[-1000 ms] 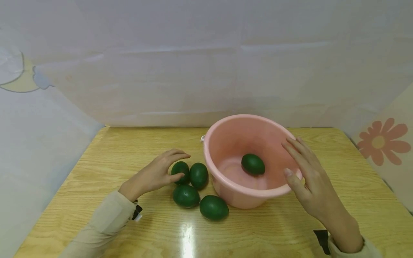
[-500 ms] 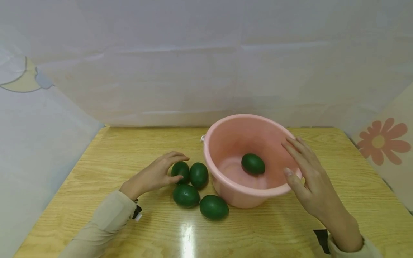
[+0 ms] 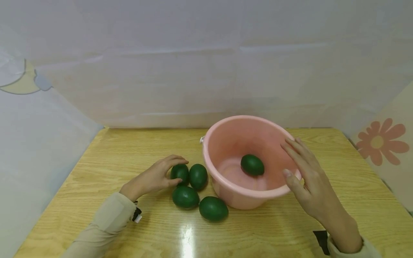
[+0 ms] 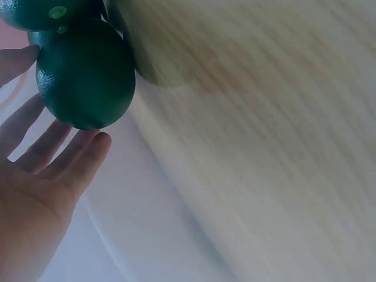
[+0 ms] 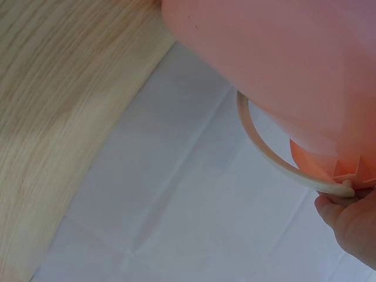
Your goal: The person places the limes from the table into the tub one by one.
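My left hand (image 3: 176, 169) lies over a dark green oval fruit (image 3: 182, 174) on the wooden table (image 3: 106, 150), fingers arched across its top and thumb against its near side. The left wrist view shows that fruit (image 4: 88, 70) between my thumb and fingers (image 4: 70, 155). Three more green fruits (image 3: 198, 176) (image 3: 185, 197) (image 3: 213, 208) lie beside it. One green fruit (image 3: 252, 165) sits inside the pink bucket (image 3: 226, 123). My right hand (image 3: 292, 161) rests on the bucket's right rim with fingers straight. The right wrist view shows the bucket wall (image 5: 282, 59) and its white handle (image 5: 264, 153).
White sheeting walls off the table at the back and left. A panel with a pink flower (image 3: 380, 141) stands at the right. Bare tabletop stretches in front of the fruits and to the left of my left hand.
My left hand has sunk lower and closed in round the green fruit. My right hand and the bucket have stayed where they were.
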A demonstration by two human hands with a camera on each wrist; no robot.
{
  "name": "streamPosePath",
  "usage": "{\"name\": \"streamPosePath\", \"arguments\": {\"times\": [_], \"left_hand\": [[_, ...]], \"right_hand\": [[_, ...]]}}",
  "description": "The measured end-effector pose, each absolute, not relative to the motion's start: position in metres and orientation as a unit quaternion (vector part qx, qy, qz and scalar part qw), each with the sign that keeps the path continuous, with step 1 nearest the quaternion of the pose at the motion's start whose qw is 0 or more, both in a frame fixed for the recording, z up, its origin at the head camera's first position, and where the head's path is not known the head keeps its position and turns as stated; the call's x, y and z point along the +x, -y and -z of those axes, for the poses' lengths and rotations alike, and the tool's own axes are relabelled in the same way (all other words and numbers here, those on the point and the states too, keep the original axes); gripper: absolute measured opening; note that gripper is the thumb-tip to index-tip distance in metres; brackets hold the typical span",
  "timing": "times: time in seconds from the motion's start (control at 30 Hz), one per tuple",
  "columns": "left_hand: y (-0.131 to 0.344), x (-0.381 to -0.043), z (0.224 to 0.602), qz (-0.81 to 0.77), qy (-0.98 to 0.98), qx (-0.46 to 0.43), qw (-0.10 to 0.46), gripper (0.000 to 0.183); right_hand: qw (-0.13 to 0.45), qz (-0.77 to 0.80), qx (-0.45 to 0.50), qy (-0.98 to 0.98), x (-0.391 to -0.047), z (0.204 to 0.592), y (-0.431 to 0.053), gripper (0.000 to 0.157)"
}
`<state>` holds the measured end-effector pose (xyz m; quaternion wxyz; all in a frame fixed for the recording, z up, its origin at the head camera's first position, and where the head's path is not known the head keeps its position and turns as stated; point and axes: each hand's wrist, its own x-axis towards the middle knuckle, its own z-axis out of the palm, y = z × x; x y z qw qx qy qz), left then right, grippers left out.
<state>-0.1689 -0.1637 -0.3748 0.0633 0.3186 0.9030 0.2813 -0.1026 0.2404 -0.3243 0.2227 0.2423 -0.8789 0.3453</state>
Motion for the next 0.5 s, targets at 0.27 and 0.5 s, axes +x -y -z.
{"name": "streamPosePath", "arguments": {"times": [0.27,0.5], "left_hand": [[0.1666,-0.1684,0.3775,-0.271,-0.911,0.297,0.09,0.052],[0.1697,-0.1687,0.3805,-0.266,-0.912,0.298,0.098,0.057]], "right_hand": [[0.225,-0.344,0.242,0.879,-0.1023,0.3247,-0.2403,0.057],[0.223,-0.344,0.241,0.88,-0.1024,0.3244,-0.2402,0.056]]}}
